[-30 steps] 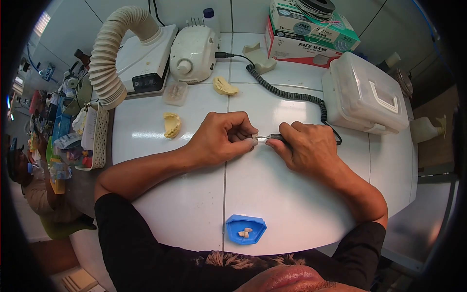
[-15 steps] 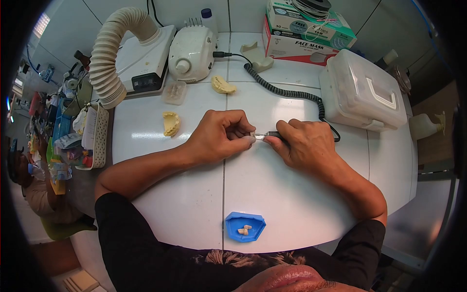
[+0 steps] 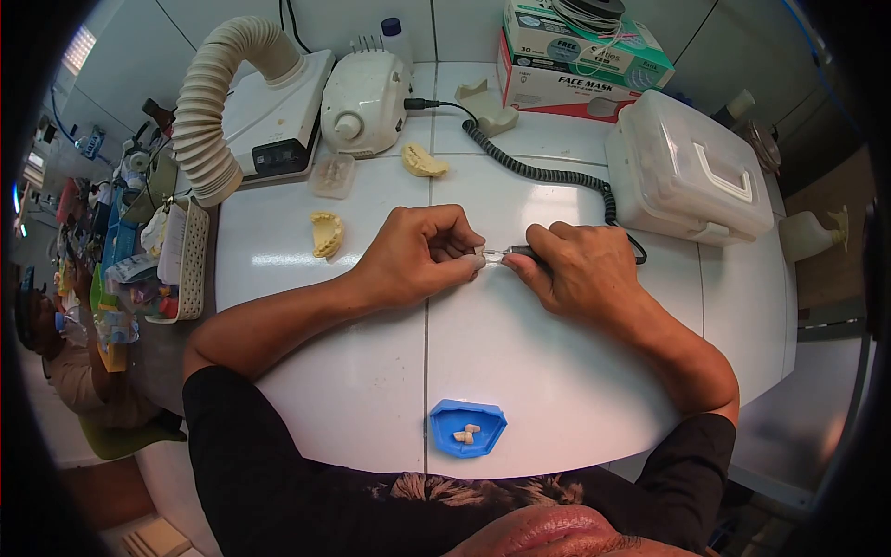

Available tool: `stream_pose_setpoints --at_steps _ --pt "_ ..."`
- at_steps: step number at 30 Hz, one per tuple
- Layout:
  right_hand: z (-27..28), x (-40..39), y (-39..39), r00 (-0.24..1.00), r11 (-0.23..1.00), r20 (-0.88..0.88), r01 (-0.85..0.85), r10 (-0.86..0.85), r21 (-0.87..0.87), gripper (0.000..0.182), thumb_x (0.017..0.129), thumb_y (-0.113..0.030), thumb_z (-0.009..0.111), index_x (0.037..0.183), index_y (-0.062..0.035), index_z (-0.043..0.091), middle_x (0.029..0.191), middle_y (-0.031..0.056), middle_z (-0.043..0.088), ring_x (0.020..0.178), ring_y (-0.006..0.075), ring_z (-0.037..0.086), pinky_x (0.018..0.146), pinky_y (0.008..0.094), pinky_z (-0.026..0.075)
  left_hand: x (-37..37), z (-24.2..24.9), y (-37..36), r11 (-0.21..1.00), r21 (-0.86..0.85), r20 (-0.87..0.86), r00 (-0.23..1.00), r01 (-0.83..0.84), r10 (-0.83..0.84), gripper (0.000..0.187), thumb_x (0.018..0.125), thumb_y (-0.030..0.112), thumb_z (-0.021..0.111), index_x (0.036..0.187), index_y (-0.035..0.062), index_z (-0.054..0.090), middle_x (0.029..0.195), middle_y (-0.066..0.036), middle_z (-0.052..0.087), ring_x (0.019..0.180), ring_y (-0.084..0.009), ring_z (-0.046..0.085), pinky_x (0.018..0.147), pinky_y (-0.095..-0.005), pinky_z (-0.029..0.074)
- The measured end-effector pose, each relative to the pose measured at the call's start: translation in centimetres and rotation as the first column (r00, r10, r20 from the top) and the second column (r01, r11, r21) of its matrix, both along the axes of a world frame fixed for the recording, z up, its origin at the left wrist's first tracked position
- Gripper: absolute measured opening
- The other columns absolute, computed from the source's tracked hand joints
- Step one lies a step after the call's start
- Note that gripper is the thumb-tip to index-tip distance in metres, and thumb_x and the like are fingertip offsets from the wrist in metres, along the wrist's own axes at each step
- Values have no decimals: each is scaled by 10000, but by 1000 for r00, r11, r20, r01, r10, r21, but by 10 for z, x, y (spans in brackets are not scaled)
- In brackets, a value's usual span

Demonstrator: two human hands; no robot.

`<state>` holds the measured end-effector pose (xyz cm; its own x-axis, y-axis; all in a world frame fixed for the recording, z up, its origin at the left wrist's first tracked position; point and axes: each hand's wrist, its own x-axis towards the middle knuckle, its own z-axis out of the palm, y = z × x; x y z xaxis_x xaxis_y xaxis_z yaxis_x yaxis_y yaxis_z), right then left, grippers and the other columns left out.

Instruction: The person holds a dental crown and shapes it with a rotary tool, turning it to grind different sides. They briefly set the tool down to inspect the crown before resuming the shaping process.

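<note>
My left hand [image 3: 418, 258] pinches a small tooth-coloured piece [image 3: 480, 250] between thumb and fingertips, which cover most of it. Closed around a dark-bodied rotary handpiece [image 3: 522, 251] is my right hand [image 3: 591, 274]. The handpiece's thin metal tip points left and meets the small piece at the left fingertips. From behind the right hand, a black coiled cord [image 3: 548, 176] runs back to a white control box [image 3: 365, 107] with a round knob. Close to my body lies a blue dish [image 3: 497, 433] with several small tooth-like pieces [image 3: 467, 434] in it.
Yellowish dental casts [image 3: 327, 235] [image 3: 424, 161] lie beyond my left hand, near a small clear box [image 3: 332, 176]. A ribbed hose [image 3: 202, 121] arches at the back left. A white case [image 3: 691, 176] and mask boxes [image 3: 580, 74] stand back right. A person [image 3: 79, 362] sits far left.
The handpiece's tip has shifted slightly upward in view against the small piece. Both hands keep their grip and nearly the same place.
</note>
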<state>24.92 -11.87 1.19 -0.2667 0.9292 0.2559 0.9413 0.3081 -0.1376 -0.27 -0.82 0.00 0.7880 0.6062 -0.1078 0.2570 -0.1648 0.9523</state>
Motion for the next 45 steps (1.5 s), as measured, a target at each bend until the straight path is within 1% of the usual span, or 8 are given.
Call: stream_pose_setpoints --at_steps 10,22,28,31,37,41,43,45 --pt "-1 -1 0 1000 1000 1 -1 1 -3 466 1041 -519 741 881 -81 752 671 93 715 518 293 680 471 443 500 0 -1 0 1000 3 -11 1000 7 -7 192 988 79 833 1084 -38 715 1032 -113 808 935 -121 788 824 -257 615" --pt "0 -1 1 1000 1000 -2 1 -1 -8 469 1045 -525 734 900 -80 764 686 95 725 531 300 694 475 444 507 1 -1 0 999 37 2 1000 1 -1 185 981 96 835 1069 -29 730 973 -92 817 880 -92 770 777 -237 588" --pt "0 1 -1 1000 1000 -10 -1 1 -22 465 1047 -519 732 900 -79 765 671 92 719 518 300 686 464 444 499 1 1 0 999 48 -10 1000 14 -13 196 981 102 842 1074 -31 732 994 -101 816 887 -97 771 779 -238 593" --pt "0 1 1 1000 1000 -16 -2 2 -25 464 1046 -516 735 894 -79 761 672 96 720 516 299 684 462 443 496 1 -4 0 1000 14 29 1000 6 -7 198 983 101 842 1075 -34 730 1002 -104 813 898 -102 774 782 -237 596" --pt "1 -1 0 1000 1000 -1 -6 6 -22 471 1049 -517 729 882 -77 752 680 101 724 518 299 684 466 442 500 1 1 0 999 46 -20 1000 22 -21 203 991 92 831 1095 -44 723 1011 -102 807 897 -110 777 795 -261 619" --pt "1 3 1 999 999 -36 -11 10 -32 478 1057 -515 715 877 -73 744 675 107 719 521 311 684 476 460 509 0 -2 1 999 -9 41 998 40 -39 199 1023 69 792 1158 -48 703 1070 -122 800 942 -129 779 827 -269 626" --pt "-1 8 -1 998 1000 -54 19 -20 -15 479 1059 -515 711 876 -74 743 678 112 721 524 315 686 483 469 514 -1 -4 2 997 -65 113 993 46 -38 193 1048 52 766 1194 -49 690 1106 -135 795 982 -144 784 848 -272 630" --pt "-2 15 -2 996 998 -58 65 -65 -8 463 1078 -494 690 887 -75 743 691 124 728 538 320 694 497 474 528 -1 -6 3 996 -80 118 992 49 -39 183 1070 39 742 1217 -50 681 1128 -144 792 1016 -158 785 868 -281 637"
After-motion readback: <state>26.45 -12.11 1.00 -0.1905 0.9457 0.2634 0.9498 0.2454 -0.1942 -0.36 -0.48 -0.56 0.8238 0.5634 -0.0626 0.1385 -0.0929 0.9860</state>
